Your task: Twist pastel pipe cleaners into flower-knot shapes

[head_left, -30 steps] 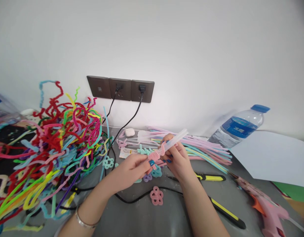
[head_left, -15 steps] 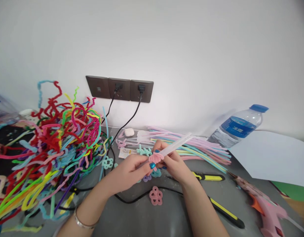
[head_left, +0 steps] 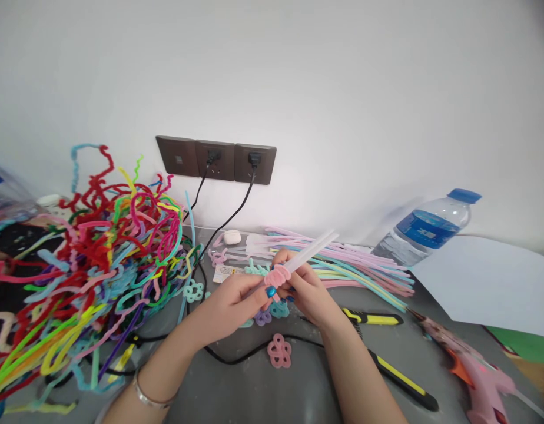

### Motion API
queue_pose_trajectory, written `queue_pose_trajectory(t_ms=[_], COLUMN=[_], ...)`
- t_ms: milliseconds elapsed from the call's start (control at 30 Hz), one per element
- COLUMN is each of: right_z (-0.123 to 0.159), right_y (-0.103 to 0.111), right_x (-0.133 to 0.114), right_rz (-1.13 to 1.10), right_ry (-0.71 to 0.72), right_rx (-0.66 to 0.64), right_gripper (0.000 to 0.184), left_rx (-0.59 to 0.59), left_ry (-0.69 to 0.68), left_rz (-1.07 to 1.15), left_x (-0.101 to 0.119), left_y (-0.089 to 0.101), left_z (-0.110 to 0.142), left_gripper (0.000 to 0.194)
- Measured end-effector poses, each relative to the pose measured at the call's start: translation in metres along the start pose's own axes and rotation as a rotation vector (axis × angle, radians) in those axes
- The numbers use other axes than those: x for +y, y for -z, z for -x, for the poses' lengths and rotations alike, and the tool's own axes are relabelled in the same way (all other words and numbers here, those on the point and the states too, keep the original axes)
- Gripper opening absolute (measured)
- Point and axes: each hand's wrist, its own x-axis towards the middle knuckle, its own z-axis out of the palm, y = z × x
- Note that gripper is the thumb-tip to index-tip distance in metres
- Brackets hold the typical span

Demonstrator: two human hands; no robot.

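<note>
From where I stand, the clear rods are up in the person's grip above the bench, roughly midway across it. They look like two, lying side by side, and their long axis runs on a slant: the free ends point up and to the right, toward the wall, and the lower part runs down left into the grip. Around that lower part goes a pink fuzzy stem, wound in several close turns, with a short tail poking out below.

The left hand is closed, its thumb pressed on the coil from the near side. The right hand is just beside it, nearly meeting it, fingers bent in behind the rods and the coil. Its fingertips are mostly covered, so I cannot tell whether they pinch the stem or only rest against it.

The rods' lower ends are out of sight inside the left hand. Beneath the hands, a lilac flower and a teal flower show only in part; a pink flower lies in full view nearer the person. The right forearm covers some of the yellow-and-black pliers, and the lower picture edge cuts off the pink glue gun.
</note>
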Motion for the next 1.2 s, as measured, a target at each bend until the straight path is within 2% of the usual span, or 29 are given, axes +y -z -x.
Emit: queue_pose_trajectory(t_ms=[233, 367, 467, 600, 667, 767, 933, 1033, 1100, 1133, 1200], right_z=[-0.003, -0.004, -0.005, -0.001, 0.004, 0.016, 0.033, 0.041, 0.045, 0.047, 0.047], right_y=[-0.004, -0.006, -0.006, -0.005, -0.004, -0.002, 0.002, 0.000, -0.003, -0.005, -0.007], right_x=[0.005, 0.008, 0.006, 0.000, -0.007, -0.022, -0.045, -0.053, -0.058, -0.060, -0.064], right_rz=[0.127, 0.124, 0.158, 0.343, 0.425, 0.528, 0.757, 0.868, 0.903, 0.897, 0.818], right_ry=[-0.002, 0.007, 0.089, 0.186, 0.173, 0.153, 0.141, 0.063, -0.033, -0.094, -0.226], right_rx=[0.019, 0.055, 0.071, 0.127, 0.164, 0.162, -0.009, -0.068, -0.129, -0.198, -0.418], right_gripper=[0.035, 0.034, 0.030, 0.022, 0.019, 0.026, 0.038, 0.043, 0.044, 0.044, 0.040], left_rx=[0.027, 0.101, 0.197, 0.269, 0.288, 0.284, 0.101, 0.007, -0.152, -0.276, -0.538], left_ry=[-0.021, -0.038, -0.050, -0.037, -0.017, 0.033, 0.110, 0.158, 0.214, 0.260, 0.348], left_rz=[0.004, 0.035, 0.116, 0.195, 0.145, -0.023, -0.254, -0.361, -0.442, -0.482, -0.527], left_x=[-0.006, -0.009, -0.010, -0.011, -0.014, -0.017, -0.015, -0.011, -0.008, -0.006, -0.004], left_y=[0.000, -0.003, -0.008, -0.007, -0.003, 0.005, 0.012, 0.013, 0.013, 0.013, 0.010], left_z=[-0.002, -0.005, -0.008, -0.013, -0.013, -0.013, -0.011, -0.008, -0.004, -0.002, 0.002], left_gripper=[0.043, 0.041, 0.041, 0.042, 0.041, 0.040, 0.039, 0.038, 0.033, 0.028, 0.020])
